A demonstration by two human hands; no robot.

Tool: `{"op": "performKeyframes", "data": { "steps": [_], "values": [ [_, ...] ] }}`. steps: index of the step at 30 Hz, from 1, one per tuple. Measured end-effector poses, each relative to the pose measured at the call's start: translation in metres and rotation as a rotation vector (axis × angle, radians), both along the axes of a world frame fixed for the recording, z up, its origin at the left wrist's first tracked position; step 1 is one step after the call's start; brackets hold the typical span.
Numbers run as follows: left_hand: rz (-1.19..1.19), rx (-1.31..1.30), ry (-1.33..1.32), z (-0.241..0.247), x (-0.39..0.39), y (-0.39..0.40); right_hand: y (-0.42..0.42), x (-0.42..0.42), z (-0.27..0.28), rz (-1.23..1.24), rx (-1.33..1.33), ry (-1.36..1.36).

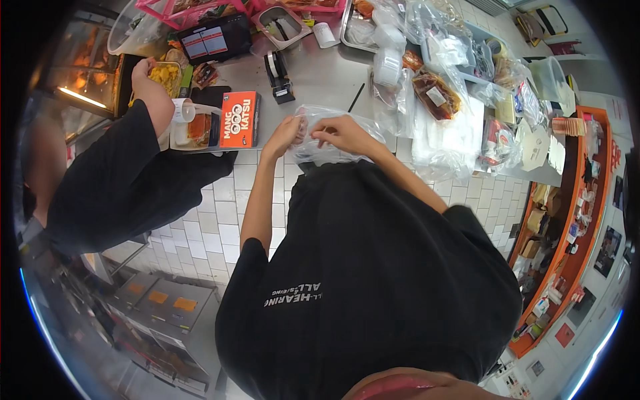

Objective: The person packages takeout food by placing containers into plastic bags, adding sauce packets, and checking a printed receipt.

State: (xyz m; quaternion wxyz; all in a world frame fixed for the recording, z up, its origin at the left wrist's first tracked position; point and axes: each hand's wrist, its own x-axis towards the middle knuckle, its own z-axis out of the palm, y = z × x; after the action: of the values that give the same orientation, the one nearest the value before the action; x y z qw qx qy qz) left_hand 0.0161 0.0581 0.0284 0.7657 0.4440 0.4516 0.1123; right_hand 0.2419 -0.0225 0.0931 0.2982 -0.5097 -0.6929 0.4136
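Observation:
At the steel counter's front edge, a thin clear plastic bag (337, 153) is spread beneath both hands. My left hand (287, 135) has its fingers curled around the bag's left side and grips it. Just to the right, my right hand (347, 134) lies over the bag with bent fingers; whether it pinches the film cannot be made out. A black straw-like stick (356, 98) lies beyond the bag. Left of my hands stands an orange printed box (239, 120), and behind them is a black tape dispenser (279, 80).
At left, another person's arm (152, 97) reaches to a container of yellow food (167, 77). Nearby sits a tray with packed food (199, 131). Sealed brown-sauce packs (435, 97), plastic bags (447, 145) and a blue-grey bin (467, 62) crowd the right. An orange shelf (562, 240) stands farther right.

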Motion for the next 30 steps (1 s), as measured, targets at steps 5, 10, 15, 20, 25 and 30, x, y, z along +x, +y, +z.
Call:
{"op": "performKeyframes", "data": {
  "steps": [5,10,15,20,25,30],
  "values": [
    [0.082,0.204,0.464,0.008,-0.021,0.020,0.031,0.017,-0.135,-0.053,0.126,-0.844],
    [-0.131,1.632,0.505,-0.012,0.020,-0.007,0.054,0.005,-0.065,0.359,-0.251,-0.930],
    [-0.530,1.409,0.988,-0.025,0.043,-0.016,0.065,0.048,-0.147,0.248,-0.078,-0.841],
    [-0.510,1.478,0.817,0.000,0.054,-0.025,0.055,0.030,-0.066,0.310,-0.247,-0.916],
    [-0.638,1.349,0.791,-0.016,0.052,-0.015,0.050,0.031,-0.083,0.277,-0.150,-0.972],
    [-0.058,1.113,0.331,0.004,-0.001,0.000,0.078,0.011,-0.044,0.511,-0.428,-1.032]
  ]
}}
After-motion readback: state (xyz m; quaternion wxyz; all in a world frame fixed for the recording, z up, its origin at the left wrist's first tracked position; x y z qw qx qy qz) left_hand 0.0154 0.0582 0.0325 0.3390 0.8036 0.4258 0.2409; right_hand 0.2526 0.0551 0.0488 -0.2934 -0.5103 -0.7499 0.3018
